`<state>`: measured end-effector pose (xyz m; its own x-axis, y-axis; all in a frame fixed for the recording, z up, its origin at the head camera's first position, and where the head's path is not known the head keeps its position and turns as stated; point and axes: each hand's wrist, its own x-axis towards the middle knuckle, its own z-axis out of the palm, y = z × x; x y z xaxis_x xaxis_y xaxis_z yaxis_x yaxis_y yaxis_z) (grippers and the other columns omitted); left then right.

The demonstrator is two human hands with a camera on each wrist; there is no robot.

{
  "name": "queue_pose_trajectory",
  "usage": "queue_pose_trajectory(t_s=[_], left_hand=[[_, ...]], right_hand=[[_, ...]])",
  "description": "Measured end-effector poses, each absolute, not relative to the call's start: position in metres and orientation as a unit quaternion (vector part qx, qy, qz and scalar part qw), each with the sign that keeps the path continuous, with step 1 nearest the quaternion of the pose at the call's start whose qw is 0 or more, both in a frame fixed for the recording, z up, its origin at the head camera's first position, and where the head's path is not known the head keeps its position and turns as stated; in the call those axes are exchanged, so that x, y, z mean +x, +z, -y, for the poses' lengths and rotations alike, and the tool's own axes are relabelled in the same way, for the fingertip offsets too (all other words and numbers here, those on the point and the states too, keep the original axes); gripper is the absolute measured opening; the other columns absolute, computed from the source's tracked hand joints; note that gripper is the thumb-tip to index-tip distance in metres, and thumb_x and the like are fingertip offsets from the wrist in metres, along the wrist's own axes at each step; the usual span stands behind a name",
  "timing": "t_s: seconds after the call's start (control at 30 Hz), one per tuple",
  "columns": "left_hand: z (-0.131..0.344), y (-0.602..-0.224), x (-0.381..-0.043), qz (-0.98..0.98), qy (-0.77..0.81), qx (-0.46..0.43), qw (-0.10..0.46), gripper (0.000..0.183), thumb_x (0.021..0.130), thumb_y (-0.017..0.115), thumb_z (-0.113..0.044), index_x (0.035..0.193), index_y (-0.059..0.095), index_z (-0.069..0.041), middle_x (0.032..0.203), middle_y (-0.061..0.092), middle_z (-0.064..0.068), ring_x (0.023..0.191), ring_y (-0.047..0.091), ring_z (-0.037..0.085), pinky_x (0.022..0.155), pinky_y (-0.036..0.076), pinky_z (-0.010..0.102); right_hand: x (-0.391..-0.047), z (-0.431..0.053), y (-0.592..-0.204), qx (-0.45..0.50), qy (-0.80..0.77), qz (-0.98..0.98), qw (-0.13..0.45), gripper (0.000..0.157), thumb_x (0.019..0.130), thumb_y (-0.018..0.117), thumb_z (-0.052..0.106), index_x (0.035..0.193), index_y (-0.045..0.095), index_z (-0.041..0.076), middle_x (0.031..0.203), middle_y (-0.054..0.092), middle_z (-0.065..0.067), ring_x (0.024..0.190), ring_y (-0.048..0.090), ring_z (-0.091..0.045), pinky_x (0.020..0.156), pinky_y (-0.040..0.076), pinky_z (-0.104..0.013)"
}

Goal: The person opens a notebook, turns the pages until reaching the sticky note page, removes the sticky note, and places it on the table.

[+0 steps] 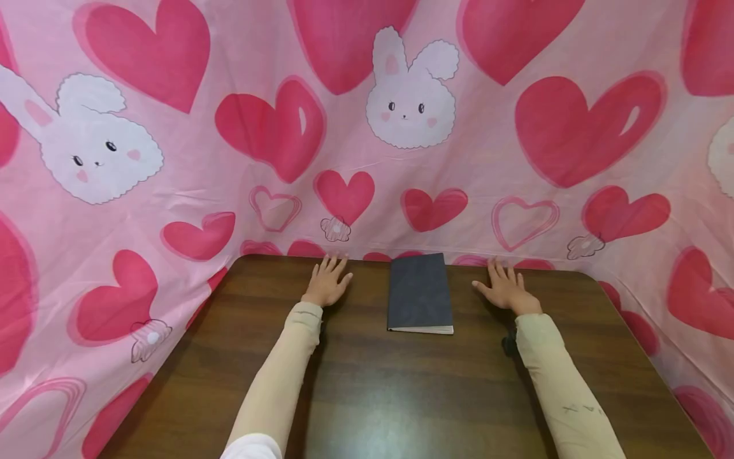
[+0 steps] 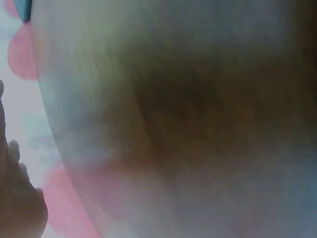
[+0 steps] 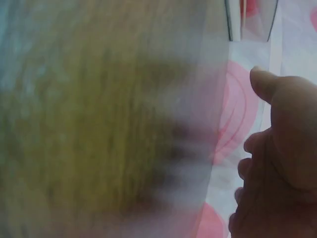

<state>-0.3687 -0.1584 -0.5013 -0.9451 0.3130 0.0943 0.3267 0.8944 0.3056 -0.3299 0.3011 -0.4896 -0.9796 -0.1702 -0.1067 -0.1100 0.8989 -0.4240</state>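
A dark grey, closed book [image 1: 420, 293] lies near the far edge of the brown wooden table [image 1: 401, 395], its pale page edges facing the near side. To its left, my left hand [image 1: 325, 282] is on the tabletop with fingers extended, apart from the book. My right hand [image 1: 506, 288] is to the book's right, also with fingers spread and holding nothing. The left wrist view shows part of the left hand [image 2: 20, 198] and a corner of the book [image 2: 23, 9]. In the right wrist view, the right hand [image 3: 292, 148] has its thumb pointing toward the book [image 3: 234, 20].
A pink cloth [image 1: 350, 146] printed with hearts and white rabbits hangs behind the table and along both sides. It meets the table's far edge just past the fingertips. A small dark object [image 1: 508, 344] shows beside the right sleeve cuff.
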Motion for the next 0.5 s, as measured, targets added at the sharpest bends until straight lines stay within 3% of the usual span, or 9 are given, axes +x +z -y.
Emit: queue_pose_trajectory(t_s=[0.2, 0.5], left_hand=[[0.126, -0.493, -0.366, 0.956, -0.175, -0.233, -0.001, 0.065, 0.107, 0.039, -0.044, 0.163, 0.023, -0.013, 0.168, 0.021, 0.016, 0.157, 0.013, 0.038, 0.124, 0.013, 0.059], [0.053, -0.488, -0.35, 0.935, -0.149, -0.32, -0.026, 0.066, 0.107, 0.038, -0.047, 0.164, 0.021, -0.019, 0.17, 0.019, 0.01, 0.157, 0.014, 0.033, 0.125, 0.015, 0.055]], right_hand=[[-0.334, -0.297, -0.489, -0.09, -0.222, -0.967, 0.081, 0.089, 0.105, 0.039, 0.053, 0.158, 0.007, -0.011, 0.162, -0.003, -0.038, 0.147, -0.008, -0.062, 0.114, -0.007, -0.074], [-0.328, -0.287, -0.482, -0.137, -0.25, -0.957, 0.058, 0.085, 0.105, 0.046, 0.048, 0.157, 0.016, -0.012, 0.162, 0.002, -0.039, 0.147, -0.001, -0.062, 0.114, 0.0, -0.076]])
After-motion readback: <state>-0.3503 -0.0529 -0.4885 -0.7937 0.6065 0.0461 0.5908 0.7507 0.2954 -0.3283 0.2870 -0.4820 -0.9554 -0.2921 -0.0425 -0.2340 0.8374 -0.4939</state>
